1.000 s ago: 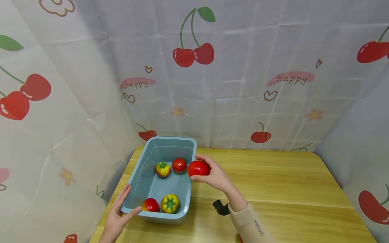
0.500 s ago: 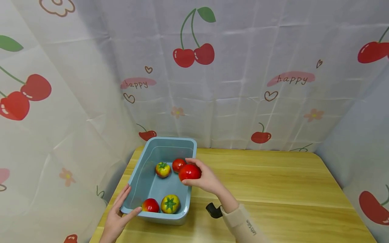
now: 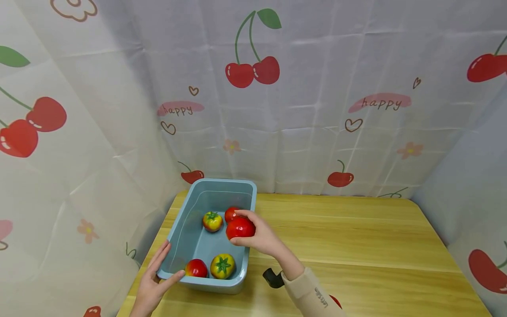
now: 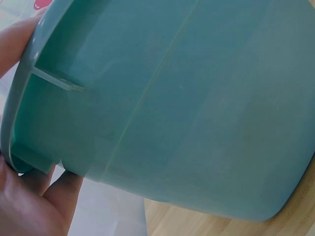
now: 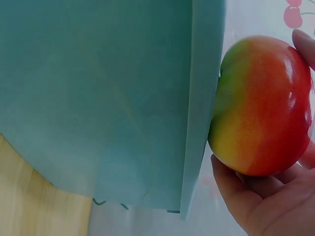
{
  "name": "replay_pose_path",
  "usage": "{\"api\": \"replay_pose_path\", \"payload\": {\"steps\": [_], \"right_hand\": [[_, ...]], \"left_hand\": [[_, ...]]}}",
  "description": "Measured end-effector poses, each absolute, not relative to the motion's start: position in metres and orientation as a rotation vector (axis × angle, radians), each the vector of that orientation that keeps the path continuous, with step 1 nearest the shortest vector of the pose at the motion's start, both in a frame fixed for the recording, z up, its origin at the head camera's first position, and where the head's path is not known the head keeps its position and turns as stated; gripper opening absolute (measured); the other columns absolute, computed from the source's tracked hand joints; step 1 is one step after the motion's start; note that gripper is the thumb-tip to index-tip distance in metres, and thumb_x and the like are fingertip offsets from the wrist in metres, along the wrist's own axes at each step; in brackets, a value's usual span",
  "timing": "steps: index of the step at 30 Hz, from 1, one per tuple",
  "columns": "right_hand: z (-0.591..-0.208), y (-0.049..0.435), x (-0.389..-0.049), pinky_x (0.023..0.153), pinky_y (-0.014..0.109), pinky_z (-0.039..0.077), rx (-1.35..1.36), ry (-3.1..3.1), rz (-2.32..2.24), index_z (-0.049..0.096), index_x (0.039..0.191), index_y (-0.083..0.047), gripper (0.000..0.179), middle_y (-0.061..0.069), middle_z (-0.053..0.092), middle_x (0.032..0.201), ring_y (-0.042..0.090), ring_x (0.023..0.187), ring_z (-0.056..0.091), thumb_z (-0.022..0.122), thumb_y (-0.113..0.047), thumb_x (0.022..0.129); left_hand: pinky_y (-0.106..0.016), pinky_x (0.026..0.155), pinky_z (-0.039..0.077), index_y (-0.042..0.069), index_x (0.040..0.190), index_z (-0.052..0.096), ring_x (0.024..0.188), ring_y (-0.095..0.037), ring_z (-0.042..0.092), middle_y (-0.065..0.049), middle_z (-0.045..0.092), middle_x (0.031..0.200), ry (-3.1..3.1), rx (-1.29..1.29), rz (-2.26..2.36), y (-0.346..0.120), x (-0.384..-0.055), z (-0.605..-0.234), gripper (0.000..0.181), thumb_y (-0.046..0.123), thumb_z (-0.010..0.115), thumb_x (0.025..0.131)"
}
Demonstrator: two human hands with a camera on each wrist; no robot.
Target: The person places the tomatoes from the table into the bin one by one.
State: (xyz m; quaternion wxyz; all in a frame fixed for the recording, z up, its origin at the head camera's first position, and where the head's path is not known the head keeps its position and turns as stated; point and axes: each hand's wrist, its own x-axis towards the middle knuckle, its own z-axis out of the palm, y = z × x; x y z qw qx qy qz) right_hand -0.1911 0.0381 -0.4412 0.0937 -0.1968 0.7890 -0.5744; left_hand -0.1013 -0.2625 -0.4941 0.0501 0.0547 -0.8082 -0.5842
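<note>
A light blue plastic bin [image 3: 180, 229] stands on the left of the wooden table. My left hand [image 3: 151, 281] holds its near left corner, thumb on the near rim and fingers along the left side. Above the bin's right side, my right hand [image 3: 263, 237] grips a glossy red tomato [image 3: 240, 228] between thumb and fingers. From below, the right wrist view shows green and yellow on that tomato [image 5: 263, 105]. Inside the bin lie a yellow tomato with a green top [image 3: 212, 221], a partly covered red tomato [image 3: 231, 214], a red tomato [image 3: 196, 267] and a larger yellow-green tomato [image 3: 222, 266].
The wooden table [image 3: 356, 237] extends to the right of the bin. Part of a red object [image 3: 335, 301] shows beside my right sleeve [image 3: 313, 293]. A black wrist device [image 3: 273, 278] juts out there. A cherry-print curtain [image 3: 301, 145] hangs behind the table and along both sides.
My right hand has carried the red tomato leftward and slightly nearer, from the bin's right rim to above its inside. The left hand and the bin have stayed put.
</note>
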Motion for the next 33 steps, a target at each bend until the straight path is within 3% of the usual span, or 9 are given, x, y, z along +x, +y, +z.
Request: {"api": "replay_pose_path", "payload": {"steps": [4, 12, 23, 33], "right_hand": [[-0.442, 0.036, -0.191, 0.079, 0.039, 0.051, -0.61, 2.336, -1.714, 0.046, 0.135, -0.016, 0.067, 0.005, 0.049, 0.128, 0.027, 0.11, 0.048, 0.077, -0.03, 0.077], [-0.442, 0.037, -0.193, 0.103, 0.04, 0.035, -0.713, 2.357, -1.712, 0.046, 0.134, -0.008, 0.068, 0.001, 0.051, 0.131, 0.021, 0.119, 0.046, 0.078, -0.029, 0.078], [-0.434, 0.047, -0.189, 0.104, 0.04, 0.034, -0.671, 2.386, -1.719, 0.046, 0.135, -0.013, 0.067, 0.004, 0.05, 0.133, 0.023, 0.122, 0.045, 0.078, -0.024, 0.078], [-0.433, 0.062, -0.19, 0.105, 0.047, 0.032, -0.637, 2.374, -1.787, 0.047, 0.136, -0.016, 0.068, 0.006, 0.048, 0.136, 0.028, 0.125, 0.043, 0.08, -0.025, 0.076]], "left_hand": [[-0.01, 0.086, 0.036, 0.016, 0.146, 0.035, 0.131, -0.031, 0.025, 0.0, 0.021, 0.154, -2.466, 0.159, -1.775, -0.263, -0.101, -0.494, 0.077, 0.016, 0.075, 0.081], [-0.009, 0.086, 0.036, 0.017, 0.146, 0.036, 0.131, -0.029, 0.025, 0.001, 0.021, 0.153, -2.467, 0.179, -1.779, -0.262, -0.1, -0.494, 0.077, 0.016, 0.075, 0.08], [-0.005, 0.085, 0.034, 0.016, 0.146, 0.035, 0.132, -0.029, 0.022, -0.001, 0.019, 0.154, -2.445, 0.14, -1.788, -0.261, -0.099, -0.493, 0.077, 0.012, 0.074, 0.081], [-0.005, 0.086, 0.034, 0.014, 0.146, 0.036, 0.133, -0.025, 0.022, -0.001, 0.021, 0.154, -2.444, 0.156, -1.783, -0.262, -0.099, -0.492, 0.076, 0.011, 0.075, 0.08]]}}
